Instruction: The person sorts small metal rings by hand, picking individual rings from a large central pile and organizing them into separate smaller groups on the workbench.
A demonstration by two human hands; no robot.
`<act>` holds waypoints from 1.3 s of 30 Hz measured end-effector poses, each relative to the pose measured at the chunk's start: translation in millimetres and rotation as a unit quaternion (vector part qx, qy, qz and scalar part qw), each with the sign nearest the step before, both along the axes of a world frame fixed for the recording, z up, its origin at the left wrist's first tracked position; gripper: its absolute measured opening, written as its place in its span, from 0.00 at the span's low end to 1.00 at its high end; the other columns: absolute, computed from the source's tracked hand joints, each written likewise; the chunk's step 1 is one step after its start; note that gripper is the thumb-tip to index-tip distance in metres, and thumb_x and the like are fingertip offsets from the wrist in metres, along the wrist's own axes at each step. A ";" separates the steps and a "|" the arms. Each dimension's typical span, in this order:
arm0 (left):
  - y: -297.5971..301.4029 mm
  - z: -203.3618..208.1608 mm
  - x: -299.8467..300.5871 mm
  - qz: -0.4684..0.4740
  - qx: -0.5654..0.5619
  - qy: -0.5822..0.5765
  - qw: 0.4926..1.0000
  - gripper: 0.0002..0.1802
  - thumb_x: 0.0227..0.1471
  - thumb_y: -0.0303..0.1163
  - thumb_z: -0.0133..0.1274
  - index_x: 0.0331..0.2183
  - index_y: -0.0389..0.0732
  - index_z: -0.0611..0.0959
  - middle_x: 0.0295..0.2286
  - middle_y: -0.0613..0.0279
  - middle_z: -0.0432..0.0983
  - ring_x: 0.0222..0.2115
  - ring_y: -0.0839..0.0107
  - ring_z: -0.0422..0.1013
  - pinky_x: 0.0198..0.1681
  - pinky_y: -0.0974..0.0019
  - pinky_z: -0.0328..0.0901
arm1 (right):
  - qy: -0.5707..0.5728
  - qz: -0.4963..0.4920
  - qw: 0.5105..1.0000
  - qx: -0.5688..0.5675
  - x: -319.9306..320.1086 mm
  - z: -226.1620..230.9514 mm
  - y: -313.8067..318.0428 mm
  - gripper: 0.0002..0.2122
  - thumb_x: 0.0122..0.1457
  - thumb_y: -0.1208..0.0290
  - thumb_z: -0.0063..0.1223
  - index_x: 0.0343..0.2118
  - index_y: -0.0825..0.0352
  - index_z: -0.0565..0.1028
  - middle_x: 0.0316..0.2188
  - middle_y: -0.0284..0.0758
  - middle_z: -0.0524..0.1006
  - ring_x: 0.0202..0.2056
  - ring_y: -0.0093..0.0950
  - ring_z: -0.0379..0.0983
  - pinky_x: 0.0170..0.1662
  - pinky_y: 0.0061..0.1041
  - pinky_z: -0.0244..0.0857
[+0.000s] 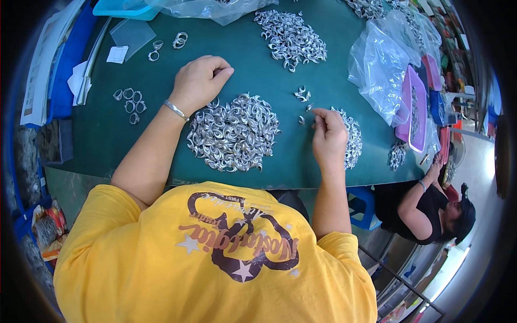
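Observation:
On the green tabletop, a large heap of small curved silver metal pieces [234, 134] lies in front of me. Just past its far left side my left hand [199, 83] rests on the table with curled fingers, the thumb along the index finger; nothing shows in it, though its underside is hidden. A bracelet circles that wrist. My right hand [329, 134] is right of the heap, index finger stretched out and its tip at a small silver piece [309, 107]. Several loose pieces [302, 94] lie just beyond. A smaller heap [353, 140] is partly hidden behind that hand.
Another silver heap [293, 40] lies farther back. Ring-shaped pieces [129, 102] are at the left, near a paper slip [117, 54]. Clear plastic bags [377, 64] and a purple tray [403, 129] occupy the right side. A person in black [409, 210] works beyond a blue stool [362, 207].

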State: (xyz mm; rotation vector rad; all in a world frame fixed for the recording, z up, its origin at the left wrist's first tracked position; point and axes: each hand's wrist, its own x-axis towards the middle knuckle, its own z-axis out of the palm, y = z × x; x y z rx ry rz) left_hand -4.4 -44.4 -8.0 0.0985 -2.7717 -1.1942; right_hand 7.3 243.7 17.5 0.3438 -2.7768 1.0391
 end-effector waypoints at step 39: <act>-0.3 -2.2 -1.3 -0.011 0.006 0.006 1.000 0.10 0.52 0.36 0.56 0.30 0.40 0.83 0.27 0.61 0.76 0.25 0.67 0.72 0.30 0.67 0.65 | 0.076 0.068 0.993 0.053 -13.1 -6.7 -11.7 0.03 0.50 0.81 0.55 0.28 0.70 0.76 0.27 0.44 0.75 0.30 0.44 0.72 0.35 0.37 0.68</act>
